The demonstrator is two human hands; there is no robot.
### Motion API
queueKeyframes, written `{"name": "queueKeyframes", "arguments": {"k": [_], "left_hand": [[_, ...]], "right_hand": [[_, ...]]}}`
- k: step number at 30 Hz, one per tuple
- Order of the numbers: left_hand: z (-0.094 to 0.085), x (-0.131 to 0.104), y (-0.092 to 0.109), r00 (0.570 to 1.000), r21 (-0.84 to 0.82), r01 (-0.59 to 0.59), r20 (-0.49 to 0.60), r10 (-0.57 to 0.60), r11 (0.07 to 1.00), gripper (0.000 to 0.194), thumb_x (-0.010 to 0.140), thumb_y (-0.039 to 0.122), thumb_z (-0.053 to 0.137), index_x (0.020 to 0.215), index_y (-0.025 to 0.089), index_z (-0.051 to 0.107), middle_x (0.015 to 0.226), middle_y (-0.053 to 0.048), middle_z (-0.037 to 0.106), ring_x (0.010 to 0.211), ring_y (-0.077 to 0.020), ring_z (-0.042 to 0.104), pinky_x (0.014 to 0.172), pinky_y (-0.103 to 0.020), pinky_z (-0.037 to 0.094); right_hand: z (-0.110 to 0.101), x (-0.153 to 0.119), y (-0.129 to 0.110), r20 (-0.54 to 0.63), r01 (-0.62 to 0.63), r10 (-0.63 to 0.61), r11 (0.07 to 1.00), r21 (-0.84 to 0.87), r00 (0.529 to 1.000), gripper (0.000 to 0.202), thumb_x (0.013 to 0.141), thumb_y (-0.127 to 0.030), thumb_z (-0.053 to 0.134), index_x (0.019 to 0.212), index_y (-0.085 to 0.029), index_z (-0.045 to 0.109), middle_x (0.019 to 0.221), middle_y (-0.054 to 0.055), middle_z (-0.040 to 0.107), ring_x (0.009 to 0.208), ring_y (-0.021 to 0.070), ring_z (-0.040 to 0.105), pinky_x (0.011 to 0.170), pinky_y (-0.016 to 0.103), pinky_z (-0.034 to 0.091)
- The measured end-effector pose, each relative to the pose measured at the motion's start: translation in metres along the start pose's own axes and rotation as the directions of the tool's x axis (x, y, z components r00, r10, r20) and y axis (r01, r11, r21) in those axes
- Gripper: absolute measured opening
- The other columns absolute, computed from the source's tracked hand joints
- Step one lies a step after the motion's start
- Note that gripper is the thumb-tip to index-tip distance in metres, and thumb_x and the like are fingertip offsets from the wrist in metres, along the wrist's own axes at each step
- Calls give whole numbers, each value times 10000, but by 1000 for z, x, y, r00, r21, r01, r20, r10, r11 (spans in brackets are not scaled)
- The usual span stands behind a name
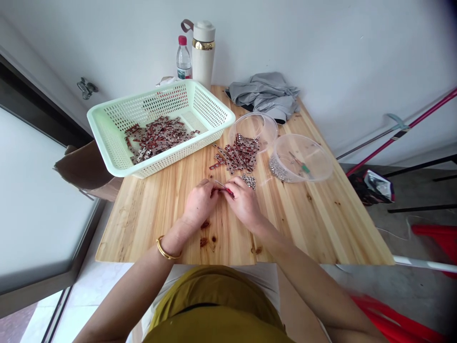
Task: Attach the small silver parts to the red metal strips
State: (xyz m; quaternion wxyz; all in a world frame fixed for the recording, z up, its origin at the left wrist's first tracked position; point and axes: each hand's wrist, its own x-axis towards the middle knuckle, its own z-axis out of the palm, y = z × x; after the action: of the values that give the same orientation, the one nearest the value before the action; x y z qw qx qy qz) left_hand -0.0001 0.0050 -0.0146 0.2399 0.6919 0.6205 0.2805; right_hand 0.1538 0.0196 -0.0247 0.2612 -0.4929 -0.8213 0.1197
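Observation:
My left hand [200, 202] and my right hand [244, 202] meet above the near middle of the wooden table. In my right hand is a small red-handled screwdriver [229, 192], its thin metal shaft pointing left toward the other hand. My left fingers are pinched at the tip side; what they hold is hidden. Just beyond the hands lies a pile of reddish-brown metal strips [237, 155] with holes. A patch of small round silvery pieces [249, 181] lies beside my right knuckles.
A pale green basket [171, 155] holds more strips. To the right, a clear tub [323, 166] contains silvery pieces and a green-handled tool [305, 168]. Another clear tub [273, 128] sits behind the pile. Farther back are grey cloth [262, 90], a white flask [203, 59] and a bottle [183, 59].

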Motion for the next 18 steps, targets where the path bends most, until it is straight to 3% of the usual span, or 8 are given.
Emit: {"name": "queueKeyframes", "arguments": {"k": [9,14,18], "left_hand": [[0,1,5,993,172,109,34,-116,979,176,859,155,491,824,164,663,858,-62,655,769,-174,626,678,-266,455],[0,2,3,994,138,93,39,-99,986,161,862,173,507,840,173,667,884,-58,654,793,-167,626,693,-258,454],[0,2,5,992,138,116,28,-121,984,152,855,177,517,818,171,664,856,-54,650,759,-163,620,672,-257,447]], "right_hand": [[8,-14,-5,0,27,-27,1000,-2,1000,257,922,-155,448,982,-222,689,1011,78,653,912,197,623,804,334,506],[-2,-15,-10,77,18,-20,1000,26,997,337,893,-122,453,1134,-229,662,1080,86,640,964,213,623,848,367,517],[-14,-14,-10,123,-27,8,987,159,992,341,915,-203,484,1232,-249,602,1107,87,635,1002,223,623,888,388,515]]}}
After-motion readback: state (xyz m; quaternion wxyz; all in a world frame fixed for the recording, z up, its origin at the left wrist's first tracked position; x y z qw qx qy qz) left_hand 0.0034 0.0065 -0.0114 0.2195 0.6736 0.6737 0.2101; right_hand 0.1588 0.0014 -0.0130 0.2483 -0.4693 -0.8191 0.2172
